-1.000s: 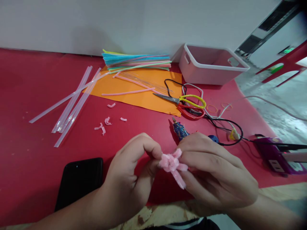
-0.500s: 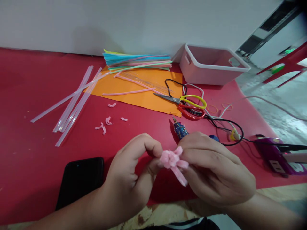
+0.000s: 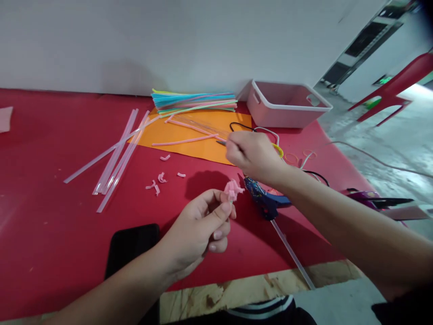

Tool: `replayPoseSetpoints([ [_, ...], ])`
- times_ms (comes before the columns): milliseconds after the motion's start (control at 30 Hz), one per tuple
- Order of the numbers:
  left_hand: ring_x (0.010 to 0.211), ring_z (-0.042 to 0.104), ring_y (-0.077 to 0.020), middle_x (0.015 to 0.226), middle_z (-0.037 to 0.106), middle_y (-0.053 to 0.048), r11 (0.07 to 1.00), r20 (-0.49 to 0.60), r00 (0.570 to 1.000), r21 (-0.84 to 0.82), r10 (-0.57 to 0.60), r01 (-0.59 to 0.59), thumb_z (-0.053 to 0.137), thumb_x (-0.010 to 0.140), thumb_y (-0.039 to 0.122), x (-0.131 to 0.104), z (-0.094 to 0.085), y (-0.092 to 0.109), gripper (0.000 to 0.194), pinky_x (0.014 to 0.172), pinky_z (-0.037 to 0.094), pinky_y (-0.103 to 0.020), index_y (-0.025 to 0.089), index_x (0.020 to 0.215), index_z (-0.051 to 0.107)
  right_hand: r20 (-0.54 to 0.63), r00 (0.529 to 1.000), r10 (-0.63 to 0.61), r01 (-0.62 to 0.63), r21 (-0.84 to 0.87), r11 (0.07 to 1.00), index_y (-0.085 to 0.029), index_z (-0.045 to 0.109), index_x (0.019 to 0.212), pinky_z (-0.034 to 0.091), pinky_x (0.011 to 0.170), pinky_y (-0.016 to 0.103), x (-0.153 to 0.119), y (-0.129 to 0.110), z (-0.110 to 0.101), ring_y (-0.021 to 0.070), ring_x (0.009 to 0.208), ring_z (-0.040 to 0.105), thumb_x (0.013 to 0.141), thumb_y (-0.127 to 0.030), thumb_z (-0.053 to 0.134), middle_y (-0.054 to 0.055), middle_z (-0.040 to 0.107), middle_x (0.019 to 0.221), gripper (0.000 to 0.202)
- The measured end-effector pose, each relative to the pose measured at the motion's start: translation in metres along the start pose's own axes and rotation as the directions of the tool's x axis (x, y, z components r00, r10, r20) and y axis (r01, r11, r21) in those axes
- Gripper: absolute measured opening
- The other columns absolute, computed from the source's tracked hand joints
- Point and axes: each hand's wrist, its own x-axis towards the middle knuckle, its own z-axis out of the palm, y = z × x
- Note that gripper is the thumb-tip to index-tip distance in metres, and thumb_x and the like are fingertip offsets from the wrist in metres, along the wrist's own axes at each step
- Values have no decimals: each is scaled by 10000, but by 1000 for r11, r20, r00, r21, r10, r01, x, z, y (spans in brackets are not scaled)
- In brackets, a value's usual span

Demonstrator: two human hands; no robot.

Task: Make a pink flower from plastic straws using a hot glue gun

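Note:
My left hand (image 3: 206, 221) pinches a small pink fuzzy pipe-cleaner piece (image 3: 232, 188) by its base, between thumb and fingers. It is bunched like a flower, with short ends sticking out. My right hand (image 3: 253, 153) is over the scissors (image 3: 278, 150), fingers curled; what they hold, if anything, is hidden. A blade tip and part of a yellow handle show around that hand. Under the right forearm lies a blue glue gun (image 3: 262, 198) with a long glue stick (image 3: 292, 253) in its back. Several pink clippings (image 3: 162, 177) lie left of the hands.
Clear glue sticks (image 3: 118, 158) lie at left, near a black phone (image 3: 131, 243). At the back, a bundle of coloured pipe cleaners (image 3: 194, 99) touches orange paper (image 3: 149, 135), beside a pink bin (image 3: 287, 110). Cords and a purple power strip (image 3: 363, 196) are at right.
My right hand has let go of the pink piece and moved up over the scissors. The left hand has kept the piece and raised it slightly. The view has shifted, uncovering the glue gun.

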Motion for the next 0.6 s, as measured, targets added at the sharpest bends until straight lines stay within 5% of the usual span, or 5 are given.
replayPoseSetpoints([
  [100,448,292,16,719,526,51,997,22,997,14,-72,71,676,897,217,0,-1,2,167,379,214,-84,148,821,543,252,966,-51,51,7,999,-172,566,626,337,599,270,38,2,29,120,606,502,860,-161,572,3,597,630,234],
  [167,441,286,16,689,524,51,992,37,992,48,-117,115,729,855,236,-1,-1,3,201,377,192,-97,142,804,559,380,921,-90,86,27,996,-173,676,795,385,675,263,59,-1,51,142,744,593,815,-146,665,19,706,799,35],
  [367,420,345,3,642,571,35,986,46,989,88,-144,139,816,752,269,-1,-3,3,257,374,221,-130,136,774,597,543,826,-149,146,50,988,-167,727,984,423,855,282,99,-13,107,162,955,631,872,-222,692,69,737,1046,129],
  [500,431,408,-15,640,557,37,983,62,987,114,-151,144,768,800,291,1,-8,1,212,387,274,-142,149,800,611,601,779,-176,167,71,983,-171,744,954,424,860,280,105,-19,116,160,964,635,856,-172,698,60,742,1043,108],
  [600,428,403,-16,620,539,47,981,88,983,117,-163,153,756,815,299,1,-11,0,198,398,293,-143,158,822,616,640,746,-181,161,91,983,-137,753,940,427,821,282,98,-21,104,166,921,649,856,-125,669,77,757,989,119],
])
